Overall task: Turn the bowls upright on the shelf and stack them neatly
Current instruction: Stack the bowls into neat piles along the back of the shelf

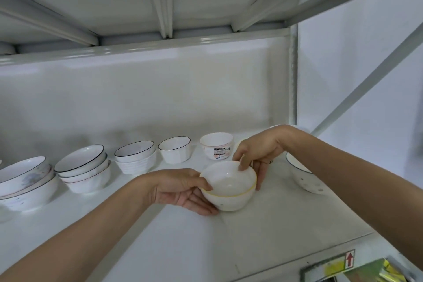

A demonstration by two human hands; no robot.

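A white bowl with a yellow rim (229, 186) stands upright in the middle of the white shelf (274, 224), held by both hands. My left hand (180, 190) cups its left side, thumb over the rim and fingers under the base. My right hand (258, 151) pinches the far right rim, thumb inside the bowl and fingers down the outer wall. Behind it stands an upright bowl with a printed label (216, 147). A blue-rimmed dotted bowl (304, 178) is at the right, partly hidden by my right forearm.
Along the back of the shelf stand a single black-rimmed bowl (175, 149) and three stacks of upright bowls (136, 157) (83, 169) (25, 181). A shelf board hangs overhead. An upright post (293, 75) bounds the right. A labelled box (343, 268) lies below the front edge.
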